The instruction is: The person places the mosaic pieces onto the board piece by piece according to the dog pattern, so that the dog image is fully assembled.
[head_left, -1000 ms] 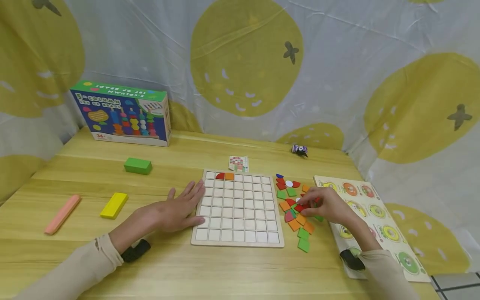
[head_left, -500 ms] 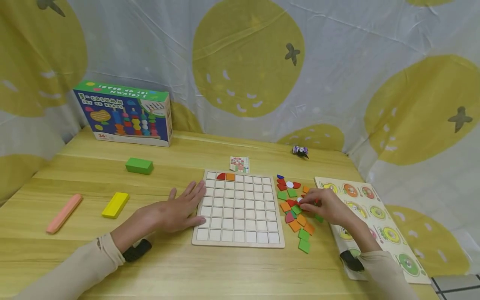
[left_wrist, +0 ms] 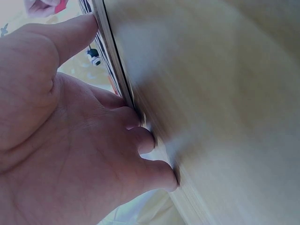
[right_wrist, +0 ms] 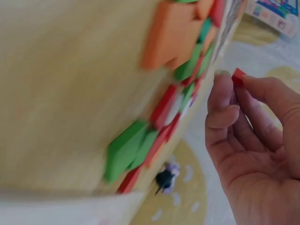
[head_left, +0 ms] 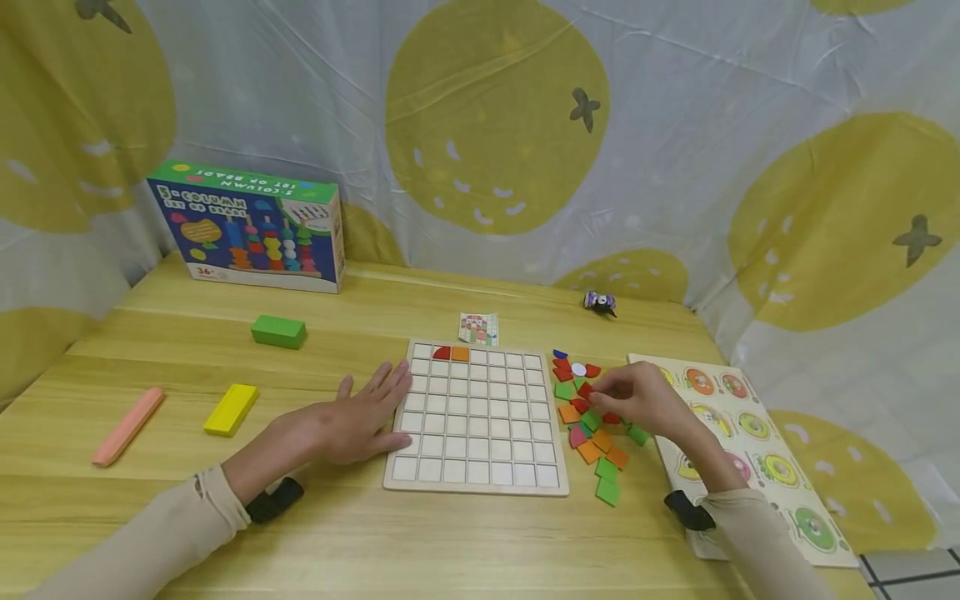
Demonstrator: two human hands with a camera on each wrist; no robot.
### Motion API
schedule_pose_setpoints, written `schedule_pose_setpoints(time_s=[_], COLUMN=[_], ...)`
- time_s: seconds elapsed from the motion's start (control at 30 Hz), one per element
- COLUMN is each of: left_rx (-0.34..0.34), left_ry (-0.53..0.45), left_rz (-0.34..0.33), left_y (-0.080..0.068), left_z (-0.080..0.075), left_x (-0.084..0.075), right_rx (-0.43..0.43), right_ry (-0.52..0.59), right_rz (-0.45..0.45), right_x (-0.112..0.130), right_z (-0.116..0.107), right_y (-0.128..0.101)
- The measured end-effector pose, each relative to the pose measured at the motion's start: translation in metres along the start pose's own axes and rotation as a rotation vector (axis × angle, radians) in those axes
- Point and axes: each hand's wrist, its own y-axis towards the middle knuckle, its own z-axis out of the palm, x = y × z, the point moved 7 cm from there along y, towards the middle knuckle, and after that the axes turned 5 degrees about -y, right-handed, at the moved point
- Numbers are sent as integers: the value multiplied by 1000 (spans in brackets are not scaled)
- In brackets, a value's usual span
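Observation:
Between thumb and fingertips my right hand [head_left: 641,400] pinches a small red tile [right_wrist: 238,77], raised over the heap of loose coloured tiles [head_left: 591,447]. My left hand [head_left: 352,423] lies with spread, straight fingers against the left rim of the wooden grid board [head_left: 476,489]. In the left wrist view, the fingertips [left_wrist: 161,176] touch the board's edge. The board's top row holds a red quarter-round tile [head_left: 442,353] and, beside it, an orange square tile [head_left: 460,354]. Just behind the board lies a small pattern card [head_left: 478,328].
A fruit puzzle board [head_left: 757,450] lies at the right, under the right forearm. On the left are a green block [head_left: 278,332], a yellow block [head_left: 231,410] and a pink stick [head_left: 129,427]. A bead-set box [head_left: 247,233] stands behind; a small purple-and-black object [head_left: 600,302] sits at the back.
My right hand has lifted from the tile heap with a red tile and shifted slightly back. The left hand stays at the board's edge.

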Motion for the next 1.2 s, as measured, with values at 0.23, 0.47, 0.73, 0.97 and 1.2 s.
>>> schedule_pose_setpoints(time_s=[0.23,0.47,0.73,0.97,1.2], left_rx=[-5,5,15,13,10], left_ry=[0,-22,-29,-69,-22], left_rz=[6,-10,-6,31,-9], left_y=[2,0,-1,-8,0], left_z=[4,3,0,-6,0], left_x=[7,6,-2,-14,0], right_rx=[48,87,97,88,81], right_ry=[172,234,208,206,224], right_rz=[52,12,92,172,219], right_x=[25,54,60,59,56], right_z=[18,44,62,69,76], right_y=[38,88,120,128,134])
